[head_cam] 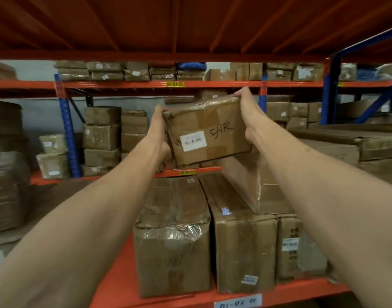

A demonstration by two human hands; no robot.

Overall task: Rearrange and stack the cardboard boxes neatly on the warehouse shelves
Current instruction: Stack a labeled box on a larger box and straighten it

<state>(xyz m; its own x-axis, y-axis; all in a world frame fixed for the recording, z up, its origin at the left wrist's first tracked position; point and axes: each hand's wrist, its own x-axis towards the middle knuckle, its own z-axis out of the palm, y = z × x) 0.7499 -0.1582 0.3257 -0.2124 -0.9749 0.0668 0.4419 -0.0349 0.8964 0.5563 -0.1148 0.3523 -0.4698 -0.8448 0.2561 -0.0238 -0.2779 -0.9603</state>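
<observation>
Spanning the view, the orange shelf (115,283) carries long cartons (172,230) lying side by side, likely as a base layer; above them a taped box (209,130) marked 5472 hangs tilted in mid-air; the left hand (157,127) and right hand (248,116) clamp its opposite ends, probably to steer it level.
</observation>
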